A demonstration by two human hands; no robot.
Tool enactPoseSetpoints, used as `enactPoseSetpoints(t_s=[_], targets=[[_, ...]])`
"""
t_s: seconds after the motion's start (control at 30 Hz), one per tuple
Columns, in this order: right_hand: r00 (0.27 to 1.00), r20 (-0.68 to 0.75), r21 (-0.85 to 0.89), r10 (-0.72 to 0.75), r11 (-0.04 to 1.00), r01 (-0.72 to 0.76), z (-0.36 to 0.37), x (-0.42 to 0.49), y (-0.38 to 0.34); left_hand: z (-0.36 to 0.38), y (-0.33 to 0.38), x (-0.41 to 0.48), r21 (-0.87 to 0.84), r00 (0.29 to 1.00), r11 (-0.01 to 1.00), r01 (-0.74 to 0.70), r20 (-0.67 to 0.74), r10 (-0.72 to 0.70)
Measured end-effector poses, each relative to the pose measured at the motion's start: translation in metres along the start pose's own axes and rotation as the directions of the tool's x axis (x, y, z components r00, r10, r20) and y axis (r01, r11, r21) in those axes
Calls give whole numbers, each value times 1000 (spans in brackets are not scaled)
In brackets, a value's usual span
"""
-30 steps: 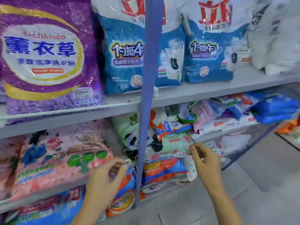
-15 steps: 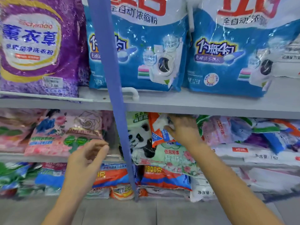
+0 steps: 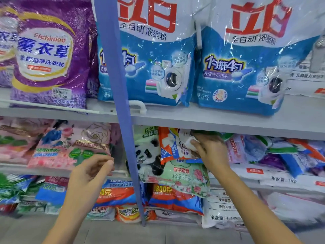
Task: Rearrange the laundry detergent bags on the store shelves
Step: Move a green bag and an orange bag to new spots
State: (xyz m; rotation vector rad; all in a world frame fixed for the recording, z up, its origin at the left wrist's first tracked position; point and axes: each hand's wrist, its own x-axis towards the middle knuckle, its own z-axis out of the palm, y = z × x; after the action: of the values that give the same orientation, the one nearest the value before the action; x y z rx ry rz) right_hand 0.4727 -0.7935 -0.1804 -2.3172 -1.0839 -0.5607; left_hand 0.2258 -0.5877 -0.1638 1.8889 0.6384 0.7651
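Observation:
My right hand (image 3: 209, 150) reaches into the middle shelf and grips the top of an orange, white and blue detergent bag (image 3: 171, 147) that stands upright there. That bag rests against a green panda-print bag (image 3: 149, 155) and above a pale green flowered bag (image 3: 182, 176). My left hand (image 3: 91, 169) hovers in front of the pink rose-print bag (image 3: 70, 147), left of the blue upright post (image 3: 121, 103), fingers loosely curled and holding nothing.
The top shelf (image 3: 211, 120) carries a purple bag (image 3: 49, 55) and two big blue-and-white bags (image 3: 154, 64). Jumbled bags (image 3: 281, 152) fill the middle shelf at right. Orange and blue bags (image 3: 168, 199) crowd the bottom shelf above the grey floor (image 3: 123, 233).
The view has moved closer to the shelves. My right hand rose from the shelf edge into the middle shelf and closed on the orange bag. My left hand lifted slightly.

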Motion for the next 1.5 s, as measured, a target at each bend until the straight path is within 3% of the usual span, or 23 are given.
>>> enactPoseSetpoints(t_s=[0.1, 0.2, 0.27, 0.37, 0.47, 0.53, 0.63, 0.77, 0.83, 0.97, 1.13, 1.33, 1.5], targets=[[998, -1, 312, 63, 948, -59, -25, -20, -7, 11, 6, -6, -12, 999, 1000, -16, 42, 16], [993, 84, 586, 80, 802, -114, -56, -34, -21, 28, 11, -16, -1, 985, 1000, -10, 172, 10], [979, 125, 725, 163, 659, -202, -77, -36, -33, 43, 15, -21, 19, 943, 998, 51, 328, -55], [922, 143, 792, 359, 518, -324, -94, -35, -44, 69, 15, -28, 95, 851, 986, 135, 499, -165], [842, 254, 839, 475, 325, -436, -100, -32, -50, 84, 22, -35, -133, 819, 930, 342, 529, -225], [807, 332, 880, 488, 148, -452, -101, -26, -49, 89, 26, -34, -344, 880, 880, 328, 450, -153], [793, 360, 890, 491, 72, -449, -103, -18, -48, 87, 47, -26, -531, 938, 817, 225, 344, -35], [870, 309, 915, 384, 129, -382, -118, -1, -54, 74, 71, -12, -627, 970, 751, 209, 230, -77], [903, 245, 877, 352, 317, -361, -127, 9, -60, 64, 82, -10, -646, 977, 736, 202, 185, -106], [958, 173, 807, 228, 524, -271, -142, 24, -72, 38, 97, -2, -601, 986, 782, 163, 111, -120], [997, 71, 852, 1, 520, -62, -144, 42, -100, -2, 104, 7, -543, 996, 836, 76, 84, -36], [983, 2, 842, -182, 531, 96, -127, 70, -141, -56, 95, 17, -511, 982, 853, 108, -79, -172], [912, -53, 724, -407, 613, 316, -121, 80, -194, -112, 83, 22, -429, 972, 900, 78, -168, -164]])
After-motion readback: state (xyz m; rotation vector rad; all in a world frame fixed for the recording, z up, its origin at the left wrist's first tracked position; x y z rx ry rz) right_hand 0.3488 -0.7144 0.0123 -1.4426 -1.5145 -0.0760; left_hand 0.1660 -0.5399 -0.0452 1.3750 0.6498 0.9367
